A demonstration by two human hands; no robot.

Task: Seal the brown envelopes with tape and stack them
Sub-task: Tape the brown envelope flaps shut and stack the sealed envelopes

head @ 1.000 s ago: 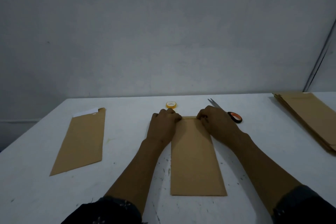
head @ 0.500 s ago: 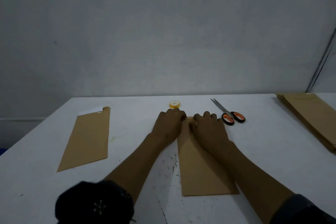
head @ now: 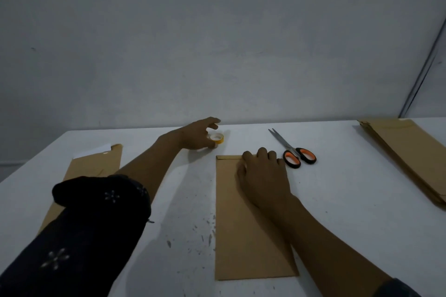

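- The tape roll (head: 216, 138) lies flat on the white desk (head: 337, 200) just above the middle of the frame, its hole facing up, and it sits immediately to the right of the left hand (head: 196, 135).
- The left hand's fingers (head: 213, 123) are spread loosely and arch over the roll's upper left side while the thumb reaches along its lower left edge. Whether they touch the roll cannot be told, and they have not closed on it.
- Judged from this, the coming move is a short close of thumb and fingers across the roll, and the left hand is clearly the nearer one for it.
- The right hand (head: 261, 176) lies palm down on the upper right part of the brown envelope (head: 239, 224), fingers slightly bent and pressing the folded flap near the top edge.
- That envelope lies in the centre of the frame with its long axis running top to bottom. Its flap end points towards the roll, which sits just above its upper left corner but apart from it.
- The scissors (head: 293, 152) lie right of centre, just beside the right hand's fingertips, blades pointing to the upper left.
- One envelope (head: 96, 166) with a white slip showing lies at the left, partly hidden by the dark sleeve (head: 84, 236).
- A pile of envelopes (head: 410, 154) lies at the right edge.
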